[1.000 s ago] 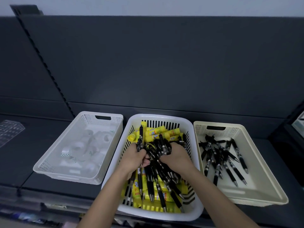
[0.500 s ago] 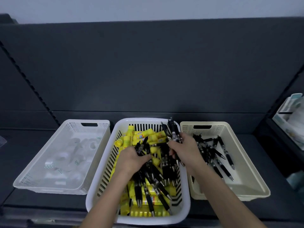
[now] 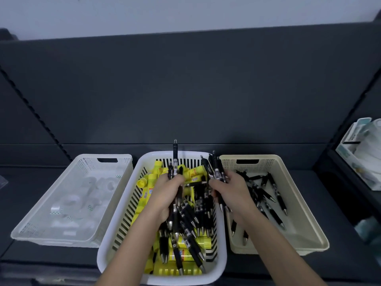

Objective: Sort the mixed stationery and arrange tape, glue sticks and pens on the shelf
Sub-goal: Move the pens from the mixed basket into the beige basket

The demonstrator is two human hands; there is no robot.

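Nine o'clock: clear tape rolls (image 3: 68,205) in white tray (image 3: 26,230). Six: slotted basket (image 3: 111,250) of glue sticks (image 3: 152,179) and black pens (image 3: 185,221), left hand (image 3: 165,195) clutching a pen bundle (image 3: 175,162), right hand (image 3: 231,188) clutching a second bundle (image 3: 216,168) over its three-o'clock rim. Three: cream tray (image 3: 288,238) with loose pens (image 3: 266,195).

3 baskets: left basket (image 3: 53,242), middle basket (image 3: 195,279), right basket (image 3: 305,213). 2 hands: left hand (image 3: 167,195), right hand (image 3: 231,190). pens (image 3: 185,219): dozens, too tangled to count. glue sticks (image 3: 153,178): 10+, mostly buried. tape rolls (image 3: 68,203): several, clear, uncountable.
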